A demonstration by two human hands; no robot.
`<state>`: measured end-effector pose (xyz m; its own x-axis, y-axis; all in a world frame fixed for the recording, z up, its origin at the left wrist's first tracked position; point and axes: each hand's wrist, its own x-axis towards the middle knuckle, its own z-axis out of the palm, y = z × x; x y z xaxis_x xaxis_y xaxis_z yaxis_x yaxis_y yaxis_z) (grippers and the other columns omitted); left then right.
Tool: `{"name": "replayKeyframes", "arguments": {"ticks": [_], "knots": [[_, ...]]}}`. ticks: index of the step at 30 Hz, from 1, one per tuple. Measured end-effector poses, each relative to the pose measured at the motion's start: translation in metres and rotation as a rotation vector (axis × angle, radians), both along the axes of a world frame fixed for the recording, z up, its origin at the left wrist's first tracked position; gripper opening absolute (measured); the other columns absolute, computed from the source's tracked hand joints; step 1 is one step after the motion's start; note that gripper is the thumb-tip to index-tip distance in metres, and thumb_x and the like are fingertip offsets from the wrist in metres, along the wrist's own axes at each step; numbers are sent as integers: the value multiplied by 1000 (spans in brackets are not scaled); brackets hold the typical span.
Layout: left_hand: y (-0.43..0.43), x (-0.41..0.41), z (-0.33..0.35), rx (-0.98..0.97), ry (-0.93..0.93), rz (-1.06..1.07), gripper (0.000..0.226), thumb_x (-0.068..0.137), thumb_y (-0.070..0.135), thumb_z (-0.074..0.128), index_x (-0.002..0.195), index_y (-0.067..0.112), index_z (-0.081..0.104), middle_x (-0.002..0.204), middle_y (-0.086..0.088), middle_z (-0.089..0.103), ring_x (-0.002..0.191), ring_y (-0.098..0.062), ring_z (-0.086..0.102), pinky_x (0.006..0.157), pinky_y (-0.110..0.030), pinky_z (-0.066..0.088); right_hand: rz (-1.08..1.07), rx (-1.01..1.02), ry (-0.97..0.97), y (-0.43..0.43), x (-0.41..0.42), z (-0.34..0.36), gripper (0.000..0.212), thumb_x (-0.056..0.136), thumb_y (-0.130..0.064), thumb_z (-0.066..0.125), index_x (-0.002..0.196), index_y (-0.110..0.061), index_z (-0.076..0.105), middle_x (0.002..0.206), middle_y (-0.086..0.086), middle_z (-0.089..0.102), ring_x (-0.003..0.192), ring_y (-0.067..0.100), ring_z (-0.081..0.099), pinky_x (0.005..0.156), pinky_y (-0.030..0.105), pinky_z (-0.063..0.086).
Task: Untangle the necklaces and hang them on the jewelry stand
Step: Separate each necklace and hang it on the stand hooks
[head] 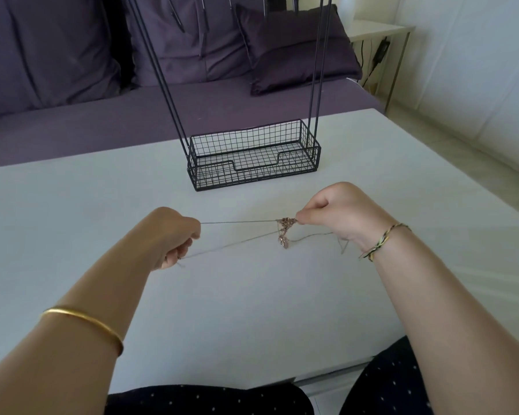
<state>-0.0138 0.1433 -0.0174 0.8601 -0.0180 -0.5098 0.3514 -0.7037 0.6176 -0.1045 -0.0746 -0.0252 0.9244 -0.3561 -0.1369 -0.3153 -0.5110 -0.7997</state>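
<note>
A thin silver chain [237, 222] stretches taut between my two hands above the white table [252, 295]. My left hand [174, 235] grips its left end with curled fingers, and a second strand runs lower from that hand to the tangle. My right hand [333, 214] pinches a rose-gold tangle of necklaces [285, 230], part of which hangs down. Another loose strand trails under my right palm. The black wire jewelry stand [253, 157] sits behind the hands, with its basket base on the table and its thin posts rising out of view.
A purple sofa [132, 115] with cushions lies behind the table. A small white side table [378, 34] stands at the back right, with cables beside it. My lap in dark dotted fabric is at the table's near edge.
</note>
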Motion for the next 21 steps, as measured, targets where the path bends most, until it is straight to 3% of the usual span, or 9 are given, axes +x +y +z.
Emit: {"name": "replayKeyframes", "arguments": {"ticks": [4,6,8,10,14,18,21], "knots": [[-4,-3,-6,169,45,-119,13,85,0,50,73,4,50,63,-10,47,47,-17,41,39,-14,34,76,-4,82,10,2,-2,23,85,-22,65,64,-14,64,34,-9,28,25,8,21,30,12,18],[-9,-4,-6,241,-2,-209,9,82,0,49,73,3,48,69,-11,47,52,-22,47,49,-21,40,103,13,123,16,3,-2,28,87,-23,63,60,-16,61,38,-6,24,27,8,17,31,12,16],[-15,-7,-4,316,-181,-338,3,81,5,56,83,3,58,86,-11,58,74,-27,58,68,-28,45,116,35,118,21,4,-2,29,87,-22,61,59,-17,60,45,-2,23,29,10,16,31,11,15],[-25,-14,0,191,-321,-434,14,81,10,65,95,13,66,100,-3,64,92,-21,60,81,-30,47,106,67,93,24,4,0,29,88,-22,60,60,-16,61,48,0,23,34,12,17,31,11,13],[-48,-35,8,-148,-279,-560,17,79,22,74,93,18,66,91,5,70,88,-12,64,79,-28,49,63,87,44,28,4,4,35,89,-24,62,55,-15,56,49,-1,25,42,15,21,33,14,15],[-55,-37,2,-197,-323,-506,15,80,22,72,89,12,65,90,0,71,85,-19,64,69,-29,48,39,167,-34,31,2,6,34,87,-22,63,56,-9,55,42,-6,40,52,20,29,47,24,25],[-55,-38,-1,-203,-338,-516,13,82,18,70,90,10,63,89,-5,70,81,-19,64,63,-25,44,29,221,-72,32,1,8,32,89,-22,61,71,5,59,41,-10,45,52,19,28,45,23,24]]}}
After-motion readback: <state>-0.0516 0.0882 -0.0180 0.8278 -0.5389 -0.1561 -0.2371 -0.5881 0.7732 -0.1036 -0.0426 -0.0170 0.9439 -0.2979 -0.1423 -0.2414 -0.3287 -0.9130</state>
